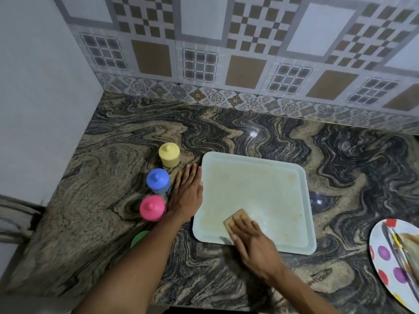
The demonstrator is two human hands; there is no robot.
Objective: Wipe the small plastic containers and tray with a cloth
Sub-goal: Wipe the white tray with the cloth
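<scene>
Head view, from your left: three small lidded plastic containers stand in a row on the swirled brown-and-black stone counter [283, 137], the yellow container [169, 154] farthest, the blue container [158, 180] in the middle, the pink container [152, 207] nearest. Below them a green round object [138, 239] peeks out, mostly hidden behind your left forearm, so you cannot tell what it is. Your left hand [187, 193] lies flat with fingers spread straight, its thumb side touching the left rim of the pale rectangular plastic tray [301, 223]. Your right hand [251, 239] presses flat, fingers together, on a tan rectangular cloth pad [235, 217] in the tray's near left corner; only the pad's far end shows. At the right edge a white plate with coloured dots [385, 252] is cut off, its contents blurred.
</scene>
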